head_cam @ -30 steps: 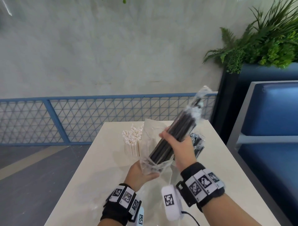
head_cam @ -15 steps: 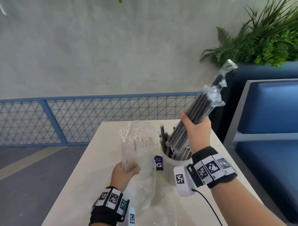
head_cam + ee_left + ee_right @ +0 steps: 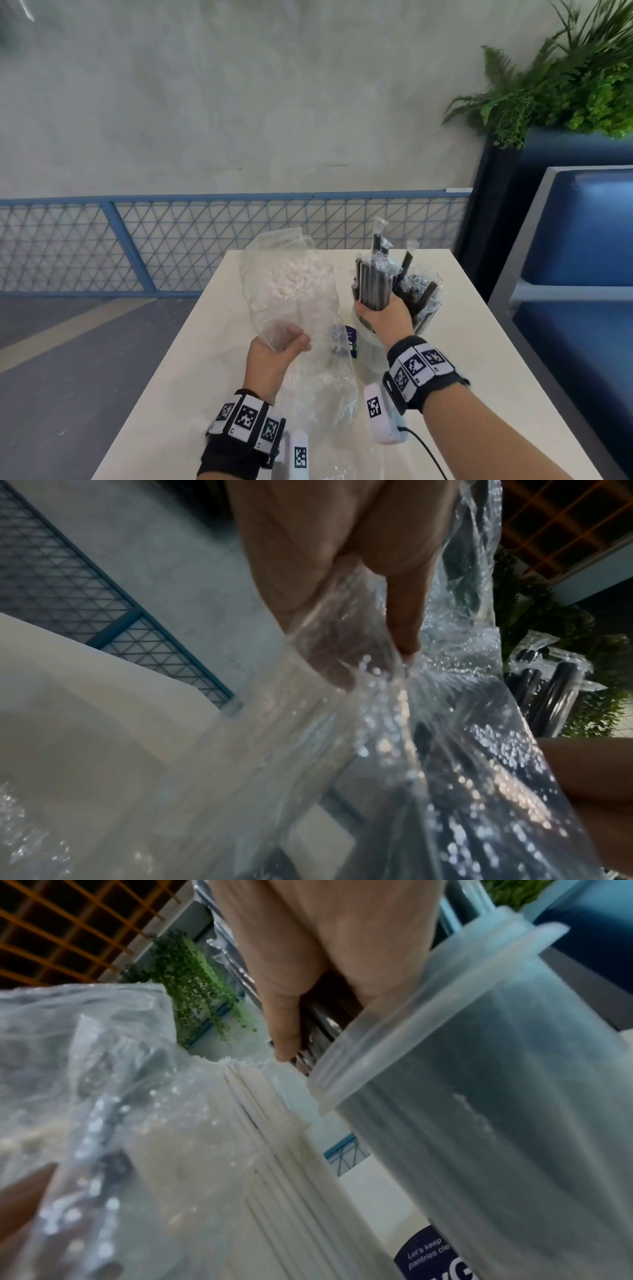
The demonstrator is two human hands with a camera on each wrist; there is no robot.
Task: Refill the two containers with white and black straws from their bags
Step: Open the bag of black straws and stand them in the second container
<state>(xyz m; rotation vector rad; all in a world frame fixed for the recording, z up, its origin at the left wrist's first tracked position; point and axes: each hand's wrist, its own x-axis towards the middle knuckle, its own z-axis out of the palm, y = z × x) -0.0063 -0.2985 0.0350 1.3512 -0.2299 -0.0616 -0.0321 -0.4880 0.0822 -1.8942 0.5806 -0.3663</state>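
Hands first: the left hand point(image 3: 274, 353), low centre, pinches the emptied clear bag point(image 3: 291, 301), while the right hand point(image 3: 383, 315) has come down from upper right, still wrapped around the black straws point(image 3: 371, 284), now standing in their container point(image 3: 479, 1096). Black refill nearly done.

We record a cream bench point(image 3: 191, 359). Directly on it stand a translucent container point(image 3: 496, 1123) with black straws point(image 3: 371, 284) and a bundle of upright white straws point(image 3: 284, 1164); crumpled clear plastic point(image 3: 322, 401) lies at the near edge.
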